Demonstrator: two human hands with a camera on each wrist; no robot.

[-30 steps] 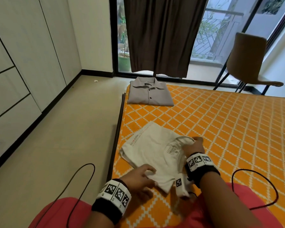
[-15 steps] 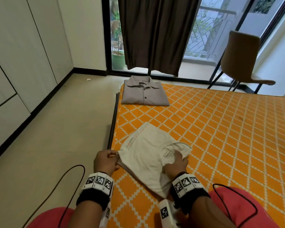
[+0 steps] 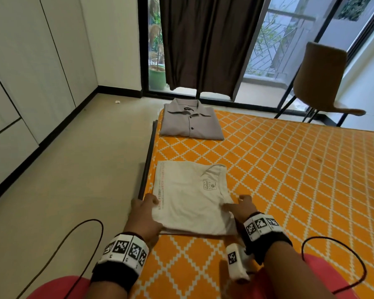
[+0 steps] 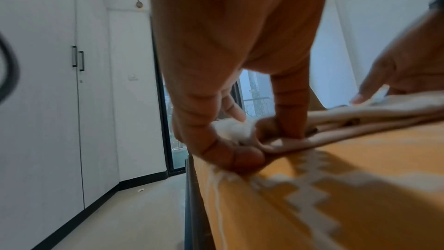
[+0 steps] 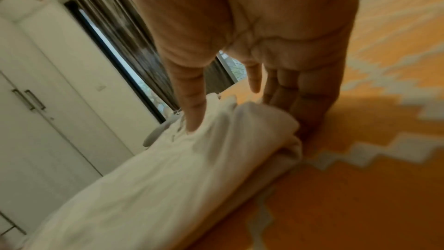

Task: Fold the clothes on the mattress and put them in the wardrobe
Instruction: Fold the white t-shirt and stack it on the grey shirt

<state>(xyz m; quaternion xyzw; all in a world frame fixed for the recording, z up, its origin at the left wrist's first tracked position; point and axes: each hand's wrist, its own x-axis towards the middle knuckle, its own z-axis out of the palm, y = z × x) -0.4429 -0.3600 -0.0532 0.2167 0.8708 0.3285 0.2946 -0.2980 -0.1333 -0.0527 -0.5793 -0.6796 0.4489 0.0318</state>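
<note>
A cream T-shirt (image 3: 190, 197) lies folded into a rectangle near the left edge of the orange mattress (image 3: 289, 169). My left hand (image 3: 146, 212) grips its near left edge; in the left wrist view the fingers (image 4: 235, 151) curl under the cloth (image 4: 360, 119) and the thumb pins it from above. My right hand (image 3: 240, 207) is at the near right edge. There the thumb (image 5: 192, 113) presses on top of the T-shirt (image 5: 168, 168), and the straight fingers stand beside the fold on the mattress. A folded grey shirt (image 3: 191, 120) lies at the far left corner.
White wardrobe doors (image 3: 20, 83) line the left wall across a strip of bare floor (image 3: 73, 169). A brown chair (image 3: 320, 83) stands at the far right, beside the dark curtain (image 3: 207, 39) and glass doors. Black cables (image 3: 73, 244) loop near my knees.
The T-shirt has been turned to lie square with the mattress edge. My left hand went to its left edge, and my right hand moved from the collar to the right edge.
</note>
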